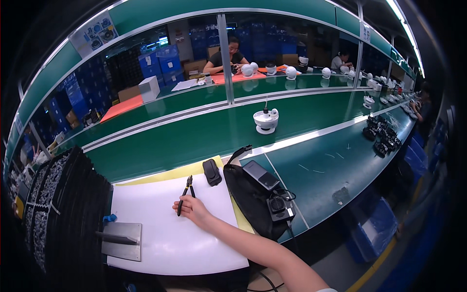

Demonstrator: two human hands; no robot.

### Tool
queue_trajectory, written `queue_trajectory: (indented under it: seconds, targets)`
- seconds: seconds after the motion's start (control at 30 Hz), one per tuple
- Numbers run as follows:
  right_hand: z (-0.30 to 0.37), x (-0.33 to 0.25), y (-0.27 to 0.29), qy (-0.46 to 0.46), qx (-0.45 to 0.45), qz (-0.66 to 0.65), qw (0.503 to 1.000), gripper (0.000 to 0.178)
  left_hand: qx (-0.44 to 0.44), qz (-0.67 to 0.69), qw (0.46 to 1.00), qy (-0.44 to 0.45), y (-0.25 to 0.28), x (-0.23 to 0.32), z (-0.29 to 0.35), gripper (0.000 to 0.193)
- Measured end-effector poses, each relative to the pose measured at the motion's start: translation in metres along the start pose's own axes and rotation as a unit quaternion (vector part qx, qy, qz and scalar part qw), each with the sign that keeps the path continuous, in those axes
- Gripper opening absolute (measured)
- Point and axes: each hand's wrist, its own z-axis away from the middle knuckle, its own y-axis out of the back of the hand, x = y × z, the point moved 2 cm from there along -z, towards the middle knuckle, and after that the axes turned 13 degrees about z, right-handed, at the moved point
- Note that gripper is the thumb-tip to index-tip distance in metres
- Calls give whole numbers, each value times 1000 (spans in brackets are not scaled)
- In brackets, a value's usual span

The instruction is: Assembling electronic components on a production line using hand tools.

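My right hand (193,210) reaches in from the lower right, its fingers closed around the handles of a pair of side cutters (188,183). The cutters have black handles with yellow accents, and their jaws point away from me. Under them a white sheet (160,248) covers the near part of the bench. Just beyond the hand, a small black case (212,172) lies on the sheet's far edge. A metal plate with a dark upright bar (127,250) rests at the sheet's lower left. My left hand is out of view.
Stacked black trays (80,194) rise on the left. To the right are a black pouch (243,194), a power bank (261,174) and a black device with a cable (279,204). A white camera housing (265,120) stands on the green conveyor (194,131). People work across it.
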Motion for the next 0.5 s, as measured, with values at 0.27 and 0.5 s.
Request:
queue_trajectory:
  seconds: [0.27,0.5]
  targets:
    - [2,3,0,-11,1,-12,1000,34,-87,-49,995,18,0,8,-12,47]
    - [1,4,-1,-15,6,-12,1000,32,-158,-94,982,35,5,16,-22,49]
